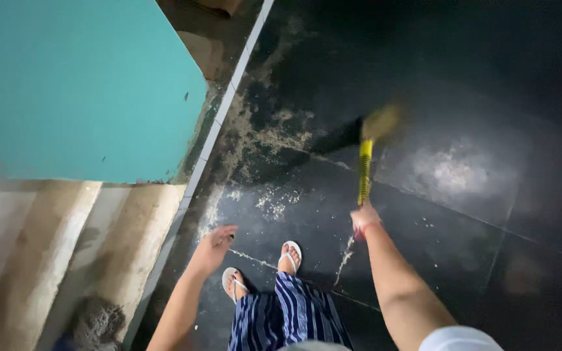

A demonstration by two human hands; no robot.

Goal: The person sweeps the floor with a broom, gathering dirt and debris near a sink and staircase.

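My right hand [363, 218] grips the yellow handle of a broom [365, 170], held out over a dark tiled floor [463, 214]. The broom's head is blurred near the middle of the view, above patches of pale dust [274, 140]. My left hand [214, 246] hangs free beside me, fingers apart, holding nothing. Below, my feet in white sandals [291, 255] stand on the tiles, and striped blue trousers show at the bottom edge.
A teal wall [79, 91] fills the upper left. Pale concrete steps [47, 240] run down at the lower left, beside a white tile border [219, 117]. A grey clump [95, 322] lies at the foot of the steps.
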